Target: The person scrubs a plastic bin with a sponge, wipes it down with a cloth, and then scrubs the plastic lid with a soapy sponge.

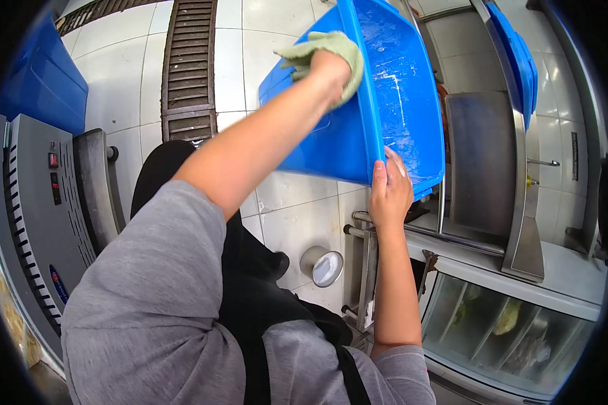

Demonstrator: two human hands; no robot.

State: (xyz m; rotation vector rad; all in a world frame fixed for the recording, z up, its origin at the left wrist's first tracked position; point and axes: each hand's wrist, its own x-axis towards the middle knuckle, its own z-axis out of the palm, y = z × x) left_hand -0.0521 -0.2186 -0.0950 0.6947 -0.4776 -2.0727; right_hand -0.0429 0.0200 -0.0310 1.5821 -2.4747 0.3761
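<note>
Upper centre, here's the blue bin (400,101), tilted, the right hand (390,196) pinching its rim (370,101) between thumb and fingers; the left hand (331,69) works a green cloth (350,57), finger spread hidden, can't tell. Stiff plastic, probably light but bulky, likely slippery around those whitish streaks (397,88); that rim's the best hold.

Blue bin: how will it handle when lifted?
The blue bin looks stiff: its long rim runs straight up from where the right hand grips it. Likely light for its size, as the walls look like plastic. It may be slippery, given whitish streaks on its surface and possible suds by that hand.
</note>
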